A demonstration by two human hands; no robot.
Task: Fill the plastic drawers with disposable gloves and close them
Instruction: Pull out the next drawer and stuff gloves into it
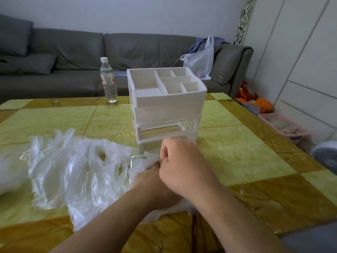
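Where the forearms cross nearest the camera, the left hand (155, 181) lies under and partly behind the right hand (179, 165); both meet over a pulled-out clear drawer (135, 157), of which only a rim corner shows. Right hand: fingers curled, pinching thin film at the drawer mouth. Left hand: mostly hidden, fingertips on the same crumpled glove (144, 165); whether it grips, cannot tell. Loose disposable gloves (73, 172) lie heaped just to the left of the hands on the table (237, 161), so the left hand is the nearer one for the next pick. Directly beyond the hands stands the white drawer unit (166, 106); the drawer's slide axis runs from the person straight toward it, so closing likely means a push away from the body. Farther back, a water bottle (108, 81), then a grey sofa (73, 57).
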